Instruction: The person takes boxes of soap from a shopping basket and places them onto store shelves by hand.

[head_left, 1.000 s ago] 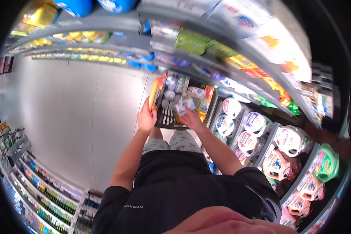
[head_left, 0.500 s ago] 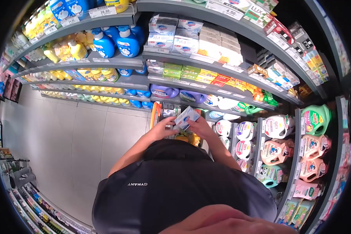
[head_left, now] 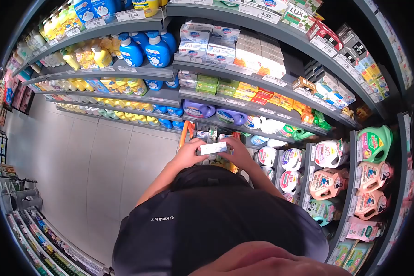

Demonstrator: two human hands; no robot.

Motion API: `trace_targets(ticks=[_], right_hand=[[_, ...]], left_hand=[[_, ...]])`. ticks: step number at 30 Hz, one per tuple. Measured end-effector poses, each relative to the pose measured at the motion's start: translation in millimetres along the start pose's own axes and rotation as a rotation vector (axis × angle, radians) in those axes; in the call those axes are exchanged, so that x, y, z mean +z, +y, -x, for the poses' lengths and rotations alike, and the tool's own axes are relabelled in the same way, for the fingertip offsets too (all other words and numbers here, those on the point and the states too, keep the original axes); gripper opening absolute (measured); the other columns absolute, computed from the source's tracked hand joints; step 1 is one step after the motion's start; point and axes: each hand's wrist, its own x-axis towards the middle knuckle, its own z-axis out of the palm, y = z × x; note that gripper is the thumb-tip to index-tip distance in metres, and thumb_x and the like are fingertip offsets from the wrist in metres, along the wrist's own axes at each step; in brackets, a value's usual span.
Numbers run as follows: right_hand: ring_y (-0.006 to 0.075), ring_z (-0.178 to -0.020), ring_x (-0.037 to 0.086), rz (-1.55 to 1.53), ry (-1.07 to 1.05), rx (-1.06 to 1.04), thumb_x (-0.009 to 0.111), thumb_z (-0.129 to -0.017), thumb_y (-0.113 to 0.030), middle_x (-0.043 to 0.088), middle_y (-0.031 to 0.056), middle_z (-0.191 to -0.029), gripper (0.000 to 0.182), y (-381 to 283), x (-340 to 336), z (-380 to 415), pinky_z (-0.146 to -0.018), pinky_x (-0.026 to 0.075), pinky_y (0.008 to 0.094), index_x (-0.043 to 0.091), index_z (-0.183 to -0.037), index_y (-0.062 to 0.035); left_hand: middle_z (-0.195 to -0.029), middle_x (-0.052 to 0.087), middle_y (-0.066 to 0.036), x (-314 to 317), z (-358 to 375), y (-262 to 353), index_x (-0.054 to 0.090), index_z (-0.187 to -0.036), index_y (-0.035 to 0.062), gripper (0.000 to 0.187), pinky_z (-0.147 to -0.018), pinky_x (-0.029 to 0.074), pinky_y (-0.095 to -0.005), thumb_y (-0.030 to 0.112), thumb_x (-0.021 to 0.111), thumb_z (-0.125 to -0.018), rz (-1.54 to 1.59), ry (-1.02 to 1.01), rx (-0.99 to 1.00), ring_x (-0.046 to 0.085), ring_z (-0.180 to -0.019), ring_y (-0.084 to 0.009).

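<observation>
A small white box [head_left: 213, 148] is held level between my two hands, its narrow side facing up. My left hand [head_left: 188, 152] has its fingers closed on the box's left end. At the other end, my right hand [head_left: 237, 153] grips it too. Just beyond and below the hands, a cart with an orange handle [head_left: 185, 133] holds several small packages [head_left: 201, 135], partly hidden by my hands.
Ahead, shelves [head_left: 244, 70] carry stacked soap boxes [head_left: 194, 40] and blue pump bottles [head_left: 158, 50]. Detergent jugs [head_left: 329, 152] line the right side. Tiled floor [head_left: 110, 161] lies to the left, with another shelf [head_left: 41, 239] at the lower left.
The box has turned from showing its broad face at a tilt to lying level with its narrow side up. The right hand has shifted to its right end. The view has moved slightly.
</observation>
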Motion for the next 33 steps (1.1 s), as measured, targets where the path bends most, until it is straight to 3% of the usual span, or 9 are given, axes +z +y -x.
trace_targets(ticks=[2,8,12,14,16,17,20,23,33], right_hand=[[0.0292,-0.118,0.057,0.103,0.065,-0.148,0.080,-0.081,-0.018,0.060,0.0127,-0.123,0.052,1.7,2.1,-0.2,-0.097,0.047,0.0414,0.060,-0.127,-0.0054],[0.0304,-0.109,0.062,0.108,-0.140,-0.079,0.082,-0.078,-0.018,0.063,0.0124,-0.114,0.047,-9.4,-24.3,-11.2,-0.094,0.049,0.0404,0.064,-0.119,-0.0037],[0.0258,-0.099,0.064,0.123,-0.003,-0.176,0.080,-0.079,-0.015,0.065,0.0114,-0.109,0.043,-6.2,-58.6,-37.2,-0.081,0.051,0.0338,0.065,-0.118,-0.0020],[0.0325,-0.110,0.061,0.168,0.064,-0.247,0.078,-0.082,-0.019,0.065,0.0142,-0.115,0.041,-39.4,-95.0,-58.3,-0.094,0.049,0.0395,0.065,-0.118,-0.0055],[0.0272,-0.101,0.063,0.165,0.139,-0.184,0.078,-0.082,-0.016,0.065,0.0129,-0.113,0.041,-56.0,-122.6,-84.3,-0.083,0.051,0.0356,0.064,-0.119,-0.0032],[0.0258,-0.096,0.063,0.239,0.257,-0.337,0.077,-0.083,-0.017,0.065,0.0128,-0.111,0.042,-56.4,-133.6,-100.9,-0.078,0.051,0.0348,0.064,-0.120,-0.0027],[0.0237,-0.084,0.061,0.252,0.370,-0.269,0.076,-0.086,-0.018,0.064,0.0125,-0.108,0.041,-84.0,-166.1,-145.1,-0.076,0.050,0.0341,0.063,-0.121,-0.0021],[0.0383,-0.106,0.062,0.440,0.481,-0.446,0.074,-0.087,-0.020,0.065,0.0160,-0.111,0.039,-85.6,-181.6,-192.2,-0.091,0.049,0.0443,0.063,-0.120,-0.0022],[0.0388,-0.111,0.062,0.517,0.500,-0.278,0.074,-0.084,-0.027,0.068,0.0229,-0.115,0.045,-60.3,-185.0,-292.1,-0.097,0.048,0.0436,0.067,-0.123,-0.0041]], left_hand=[[-0.091,0.060,-0.005,2.8,3.1,3.7,0.068,-0.101,0.0063,0.032,-0.071,0.051,-0.0337,0.023,0.081,-0.078,-0.034,0.015,-0.012,0.061,-0.078,-0.0212],[-0.093,0.060,-0.005,14.4,11.4,10.4,0.066,-0.117,0.0057,0.038,-0.070,0.051,-0.0298,0.018,0.078,-0.083,0.052,0.099,-0.081,0.060,-0.076,-0.0157],[-0.102,0.060,-0.004,22.9,15.2,12.2,0.058,-0.134,0.0038,0.047,-0.072,0.049,-0.0243,0.010,0.072,-0.090,0.341,0.196,-0.132,0.056,-0.079,-0.0079],[-0.109,0.061,-0.002,23.0,19.2,9.9,0.053,-0.139,0.0037,0.048,-0.074,0.048,-0.0225,0.005,0.067,-0.092,0.435,0.190,-0.154,0.054,-0.080,-0.0047],[-0.109,0.060,-0.002,28.8,25.7,3.0,0.053,-0.138,0.0033,0.047,-0.074,0.048,-0.0220,0.004,0.066,-0.093,0.503,0.232,-0.155,0.053,-0.081,-0.0043],[-0.108,0.060,-0.002,31.4,29.0,-0.1,0.053,-0.138,0.0032,0.046,-0.074,0.048,-0.0218,0.004,0.066,-0.093,0.536,0.252,-0.154,0.053,-0.081,-0.0041],[-0.108,0.060,-0.001,35.5,38.4,-7.9,0.052,-0.138,0.0031,0.046,-0.075,0.047,-0.0212,0.004,0.064,-0.094,0.574,0.261,-0.181,0.053,-0.082,-0.0040],[-0.108,0.061,-0.001,37.4,48.1,-8.7,0.051,-0.139,0.0026,0.047,-0.075,0.047,-0.0214,0.003,0.063,-0.094,0.528,0.270,-0.217,0.053,-0.083,-0.0041],[-0.111,0.063,-0.004,35.2,68.7,-5.0,0.050,-0.141,0.0028,0.049,-0.079,0.049,-0.0244,0.000,0.060,-0.092,0.477,0.220,-0.244,0.057,-0.086,-0.0071]])
